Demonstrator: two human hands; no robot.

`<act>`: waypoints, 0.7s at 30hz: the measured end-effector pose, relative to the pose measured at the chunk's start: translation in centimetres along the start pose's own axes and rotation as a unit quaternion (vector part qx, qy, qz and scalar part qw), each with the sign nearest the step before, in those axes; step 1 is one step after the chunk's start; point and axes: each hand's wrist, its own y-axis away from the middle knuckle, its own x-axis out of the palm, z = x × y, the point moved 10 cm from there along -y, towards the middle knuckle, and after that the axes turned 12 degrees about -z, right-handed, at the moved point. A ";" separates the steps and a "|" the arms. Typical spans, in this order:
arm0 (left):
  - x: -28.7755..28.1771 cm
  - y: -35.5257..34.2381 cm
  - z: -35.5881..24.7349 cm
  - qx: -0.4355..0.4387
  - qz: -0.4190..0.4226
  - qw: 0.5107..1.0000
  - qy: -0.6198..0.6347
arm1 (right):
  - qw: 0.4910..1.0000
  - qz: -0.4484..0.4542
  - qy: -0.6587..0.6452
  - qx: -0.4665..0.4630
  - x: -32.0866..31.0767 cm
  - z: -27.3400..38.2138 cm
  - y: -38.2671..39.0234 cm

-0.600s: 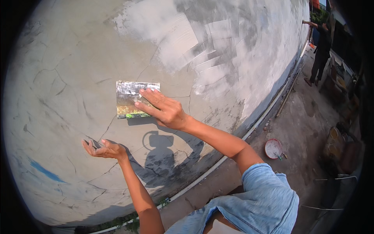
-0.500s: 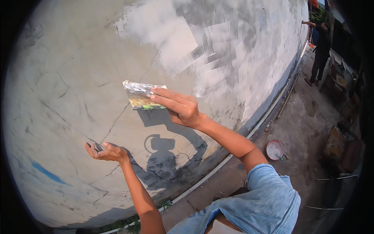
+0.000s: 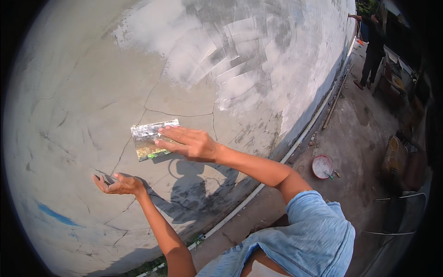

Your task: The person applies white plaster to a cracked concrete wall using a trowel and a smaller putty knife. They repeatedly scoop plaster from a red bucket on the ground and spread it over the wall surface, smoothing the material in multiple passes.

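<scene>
My right hand (image 3: 196, 145) grips a flat, rectangular scraper blade (image 3: 145, 141), metal smeared white with a yellowish, green-flecked lower edge, two fingers lying along its face. The blade is at the cracked grey wall (image 3: 83, 83), casting a shadow beneath it; whether it touches, I cannot tell. Lower left, my left hand (image 3: 119, 185) is open with curled fingers, empty and palm upward, close to the wall. White patches of fresh coating (image 3: 184, 46) cover the wall above and to the right. A blue streak (image 3: 57, 214) marks its lower left.
A white pipe (image 3: 302, 138) runs along the wall's foot, with a loose pole (image 3: 337, 97) beside it. A red-rimmed bucket (image 3: 321, 164) of white material holds a tool. Another person in dark clothes (image 3: 371, 55) reaches to the wall farther along. Piled items (image 3: 397, 161) line the right side.
The blade in my right hand has moved down and left since the last earlier frame. The view has shifted slightly, and my left hand stays open near the wall.
</scene>
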 end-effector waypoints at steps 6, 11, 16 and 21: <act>-0.2 -1.0 0.8 0.029 -0.010 0.999 0.012 | 0.940 -0.274 0.076 0.189 -15.0 -13.3 -3.0; 0.3 -0.2 -0.3 0.000 -0.006 0.999 0.034 | 0.871 -0.354 0.188 0.285 -22.1 -24.0 -2.5; 0.0 -1.1 -0.3 0.019 -0.009 1.000 0.021 | 0.940 -0.260 0.103 0.194 -11.2 -14.6 -3.9; 0.0 -0.4 0.0 0.013 0.000 1.000 0.024 | 0.989 -0.098 0.037 0.105 -2.3 -3.2 -0.2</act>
